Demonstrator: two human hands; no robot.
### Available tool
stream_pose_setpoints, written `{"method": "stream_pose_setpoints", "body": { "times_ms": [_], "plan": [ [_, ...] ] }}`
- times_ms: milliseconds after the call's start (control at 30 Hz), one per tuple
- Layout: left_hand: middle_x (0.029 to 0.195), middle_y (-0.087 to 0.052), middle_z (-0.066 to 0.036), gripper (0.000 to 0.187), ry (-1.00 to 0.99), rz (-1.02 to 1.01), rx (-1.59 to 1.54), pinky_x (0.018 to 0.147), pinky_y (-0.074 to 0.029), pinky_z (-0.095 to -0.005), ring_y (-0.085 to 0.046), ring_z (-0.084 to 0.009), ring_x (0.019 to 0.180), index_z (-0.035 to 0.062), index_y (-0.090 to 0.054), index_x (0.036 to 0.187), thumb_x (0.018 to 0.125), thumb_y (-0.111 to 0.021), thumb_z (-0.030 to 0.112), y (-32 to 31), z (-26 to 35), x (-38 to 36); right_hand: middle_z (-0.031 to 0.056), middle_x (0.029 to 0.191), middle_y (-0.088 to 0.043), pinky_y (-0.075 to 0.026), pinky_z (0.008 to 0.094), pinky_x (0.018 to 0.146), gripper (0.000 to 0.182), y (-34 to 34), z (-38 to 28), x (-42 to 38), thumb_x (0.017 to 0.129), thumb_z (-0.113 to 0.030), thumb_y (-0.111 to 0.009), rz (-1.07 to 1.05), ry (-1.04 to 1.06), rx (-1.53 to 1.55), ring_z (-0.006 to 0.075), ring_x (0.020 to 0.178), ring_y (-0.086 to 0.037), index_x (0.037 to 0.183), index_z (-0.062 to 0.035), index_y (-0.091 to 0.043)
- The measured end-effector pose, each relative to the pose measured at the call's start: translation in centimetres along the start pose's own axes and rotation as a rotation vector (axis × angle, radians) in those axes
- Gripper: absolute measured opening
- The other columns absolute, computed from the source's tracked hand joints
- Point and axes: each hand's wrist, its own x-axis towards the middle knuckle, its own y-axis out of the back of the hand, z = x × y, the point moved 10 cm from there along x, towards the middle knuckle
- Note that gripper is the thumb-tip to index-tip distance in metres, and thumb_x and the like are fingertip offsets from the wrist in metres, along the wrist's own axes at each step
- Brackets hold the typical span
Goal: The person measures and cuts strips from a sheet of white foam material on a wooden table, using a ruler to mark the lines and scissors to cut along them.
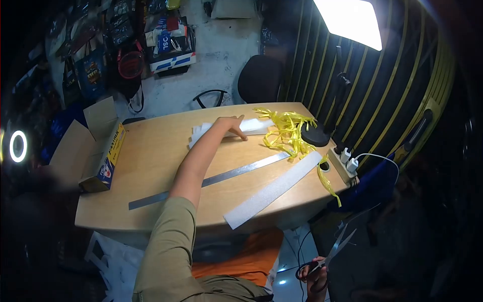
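My left hand (232, 126) reaches across the table and lies on a stack of white foam strips (254, 127), its visible fingers apart. The far part of that hand is partly hidden by its own back. Low at the right, off the table's front edge, my right hand (314, 274) is closed around the handles of a pair of scissors (338, 249). Their blades point up and stand apart. A single foam strip (274, 190) lies slanted at the table's right front. Between it and my left arm runs a steel ruler (246, 169), which passes under the forearm.
Tangled yellow plastic ribbon (289, 132) lies beside a black lamp base (315, 135). A power strip (344, 163) with white plugs sits at the table's right edge. At the left stands an open cardboard box (108, 156). A chair (259, 78) is behind the table (146, 151).
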Motion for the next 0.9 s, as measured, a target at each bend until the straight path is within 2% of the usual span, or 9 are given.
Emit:
{"method": "stream_pose_setpoints", "body": {
  "times_ms": [33,100,133,167,233,400,467,633,900],
  "plan": [
    [0.157,-0.038,-0.027,0.136,-0.064,0.030,-0.019,0.117,-0.038,-0.0417,-0.043,-0.0376,0.143,0.0018,-0.018,0.161,0.062,-0.082,0.070,0.2,-0.3,0.5,0.0115,0.070,-0.059,-0.043,0.0295,0.053,0.065,-0.3,0.1,0.2,0.096,-0.062,-0.057,-0.010,-0.003,-0.011,0.0242,0.064,-0.062,0.122,-0.0033,-0.046],
    [0.154,-0.044,-0.026,0.128,-0.143,0.036,-0.026,0.116,-0.039,-0.0416,-0.047,-0.0362,0.140,0.0022,-0.025,0.159,0.065,-0.083,0.066,0.3,-1.1,1.1,0.0113,0.070,-0.058,-0.042,0.0293,0.053,0.064,-0.8,0.2,0.9,0.096,-0.061,-0.057,-0.019,-0.006,-0.015,0.0239,0.064,-0.062,0.121,-0.0026,-0.047],
    [0.150,-0.050,-0.024,0.119,-0.223,0.042,-0.041,0.114,-0.041,-0.0414,-0.050,-0.0347,0.137,0.0026,-0.033,0.157,0.067,-0.084,0.062,0.4,-0.9,1.3,0.0100,0.068,-0.057,-0.042,0.0290,0.052,0.061,-1.1,0.3,1.1,0.097,-0.061,-0.056,-0.028,-0.003,-0.026,0.0232,0.062,-0.062,0.120,-0.0050,-0.049],
    [0.150,-0.050,-0.024,0.119,-0.223,0.036,-0.041,0.114,-0.041,-0.0414,-0.050,-0.0347,0.137,0.0026,-0.033,0.157,0.067,-0.084,0.062,0.9,-0.8,0.9,0.0088,0.066,-0.056,-0.043,0.0287,0.051,0.058,-1.4,0.3,1.1,0.098,-0.061,-0.056,-0.036,-0.001,-0.040,0.0224,0.060,-0.061,0.119,-0.0074,-0.050],
    [0.143,-0.058,-0.020,0.100,-0.302,-0.052,-0.147,0.111,-0.042,-0.0395,-0.056,-0.0321,0.131,0.0035,-0.048,0.149,0.073,-0.084,0.058,1.6,0.1,-0.1,0.0088,0.066,-0.056,-0.042,0.0285,0.050,0.058,-1.6,0.4,1.3,0.098,-0.060,-0.055,-0.044,0.001,-0.050,0.0223,0.059,-0.061,0.119,-0.0068,-0.050],
    [0.141,-0.061,-0.017,0.091,-0.315,-0.077,-0.181,0.110,-0.043,-0.0388,-0.057,-0.0295,0.129,0.0055,-0.053,0.146,0.078,-0.080,0.059,2.8,0.1,-0.5,0.0102,0.067,-0.057,-0.041,0.0285,0.053,0.064,-2.1,0.1,0.8,0.096,-0.059,-0.054,-0.017,-0.027,-0.108,0.0209,0.062,-0.061,0.117,0.0011,-0.049],
    [0.138,-0.063,-0.017,0.091,-0.293,-0.015,-0.199,0.109,-0.044,-0.0397,-0.058,-0.0304,0.128,0.0062,-0.061,0.138,0.072,-0.081,0.065,3.8,0.2,-0.9,0.0102,0.067,-0.057,-0.041,0.0286,0.053,0.064,-1.6,0.5,0.4,0.096,-0.059,-0.054,0.000,-0.037,-0.102,0.0209,0.062,-0.061,0.117,0.0012,-0.049],
    [0.139,-0.063,-0.015,0.086,-0.295,0.007,-0.196,0.110,-0.044,-0.0403,-0.058,-0.0295,0.129,0.0092,-0.061,0.139,0.075,-0.081,0.062,4.7,1.3,-1.9,0.0100,0.067,-0.057,-0.041,0.0292,0.054,0.064,-0.8,0.9,-0.3,0.095,-0.059,-0.055,0.024,-0.035,-0.075,0.0210,0.062,-0.061,0.116,0.0014,-0.049],
    [0.145,-0.057,-0.017,0.094,-0.268,0.011,-0.139,0.113,-0.041,-0.0421,-0.053,-0.0319,0.135,0.0095,-0.051,0.148,0.076,-0.081,0.060,5.4,1.9,-3.6,0.0081,0.064,-0.055,-0.040,0.0292,0.051,0.057,-0.2,0.6,-0.1,0.099,-0.057,-0.053,-0.003,-0.007,-0.095,0.0211,0.057,-0.059,0.118,-0.0036,-0.050]
  ]
}}
